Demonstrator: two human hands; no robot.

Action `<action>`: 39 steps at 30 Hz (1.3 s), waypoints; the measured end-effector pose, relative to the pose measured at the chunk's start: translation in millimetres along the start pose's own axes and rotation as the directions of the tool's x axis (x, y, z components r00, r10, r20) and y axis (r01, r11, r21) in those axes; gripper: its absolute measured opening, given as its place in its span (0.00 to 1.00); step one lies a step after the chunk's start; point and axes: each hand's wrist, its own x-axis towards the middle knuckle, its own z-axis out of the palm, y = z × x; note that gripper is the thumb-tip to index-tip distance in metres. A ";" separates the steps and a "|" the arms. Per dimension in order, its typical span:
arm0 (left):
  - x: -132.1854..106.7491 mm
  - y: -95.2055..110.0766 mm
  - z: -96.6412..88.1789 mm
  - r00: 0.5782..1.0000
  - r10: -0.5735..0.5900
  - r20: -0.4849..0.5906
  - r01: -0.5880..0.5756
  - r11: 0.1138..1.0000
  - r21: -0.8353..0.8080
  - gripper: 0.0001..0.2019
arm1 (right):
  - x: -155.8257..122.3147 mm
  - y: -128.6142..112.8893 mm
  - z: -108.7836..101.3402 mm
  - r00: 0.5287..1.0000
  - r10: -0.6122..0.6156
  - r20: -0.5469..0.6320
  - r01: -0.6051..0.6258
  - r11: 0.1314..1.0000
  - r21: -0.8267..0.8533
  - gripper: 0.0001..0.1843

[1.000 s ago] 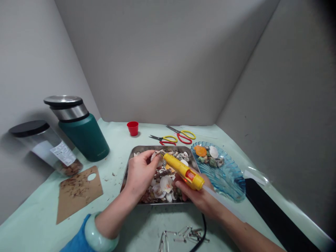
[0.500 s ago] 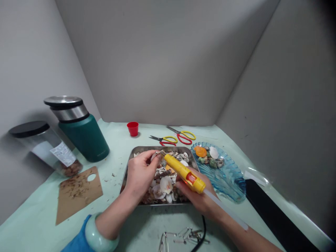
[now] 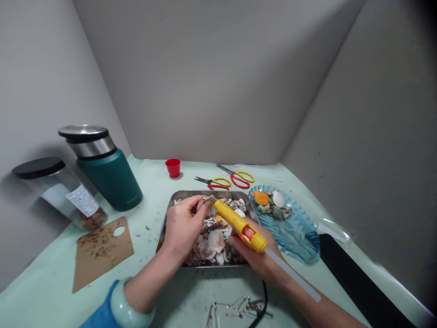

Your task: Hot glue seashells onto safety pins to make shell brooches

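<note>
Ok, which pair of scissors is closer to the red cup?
The left pair, just behind the metal tray; the other pair lies farther right, behind the blue dish.

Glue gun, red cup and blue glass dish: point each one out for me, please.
Glue gun [image 3: 239, 223], head view, middle of its yellow barrel.
Red cup [image 3: 173, 167], head view, its outer wall.
Blue glass dish [image 3: 299, 234], head view, a bare ribbed part near its front.

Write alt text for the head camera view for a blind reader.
The right hand aims a yellow glue gun at a small piece pinched in the left hand, over a metal tray of seashells. A blue dish, scissors and a green flask sit nearby.
</note>
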 end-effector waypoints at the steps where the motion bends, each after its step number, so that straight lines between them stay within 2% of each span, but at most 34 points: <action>1: 0.0 0.0 0.1 1.000 0.001 0.001 -0.001 1.000 -0.001 0.12 | 0.1 0.0 0.0 1.000 -0.001 0.005 0.001 1.000 0.004 0.09; 23: -0.8 3.9 0.1 0.999 -0.034 0.015 0.035 0.999 -0.021 0.12 | 0.6 -0.8 1.7 1.000 0.009 -0.010 -0.009 1.000 -0.002 0.10; 28: 0.0 4.3 -0.3 0.999 -0.035 0.019 0.036 0.999 -0.023 0.13 | 1.5 -3.7 1.1 0.998 0.045 -0.033 -0.045 0.999 -0.015 0.10; 39: 0.3 1.3 -0.1 0.999 -0.036 0.008 0.036 0.999 -0.010 0.13 | 1.4 -4.4 1.0 0.999 0.022 -0.038 -0.023 0.999 -0.023 0.09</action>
